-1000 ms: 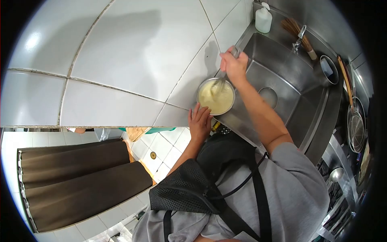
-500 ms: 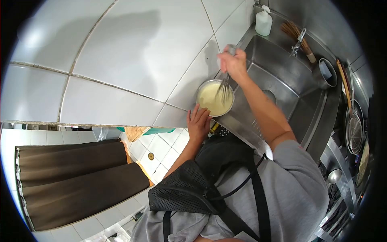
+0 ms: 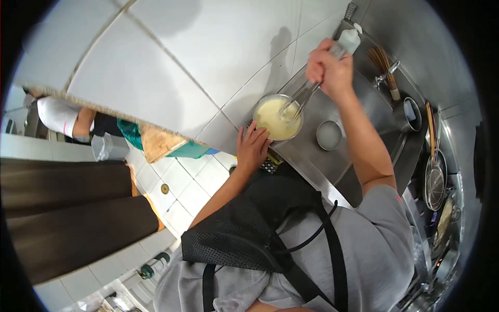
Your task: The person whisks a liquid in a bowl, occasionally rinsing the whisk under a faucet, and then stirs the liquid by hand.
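Note:
A round bowl [image 3: 255, 115] of pale yellow liquid [image 3: 273, 118] stands on the sink's ledge, close to the tiled wall. My right hand [image 3: 331, 70] is closed around the handle of a wire whisk [image 3: 306, 99], raised above the bowl. The whisk tilts, and its wires dip into the liquid. At the bowl's near rim, my left hand [image 3: 253, 148] rests with fingers spread and stretched out against the edge. Part of that hand's contact with the bowl is hidden.
The metal sink [image 3: 358, 114] holds a small round dish [image 3: 329, 135]. Around it are a pump bottle [image 3: 349, 40], a tap [image 3: 387, 75], a stick brush [image 3: 383, 62], a metal pot [image 3: 408, 115] and a strainer [image 3: 435, 179]. Another person's sleeve [image 3: 58, 114] appears far left.
My right hand and the whisk handle have moved right and slightly up. The whisk wires remain in the liquid. The view has shifted, bringing the dish in the sink and another person into sight.

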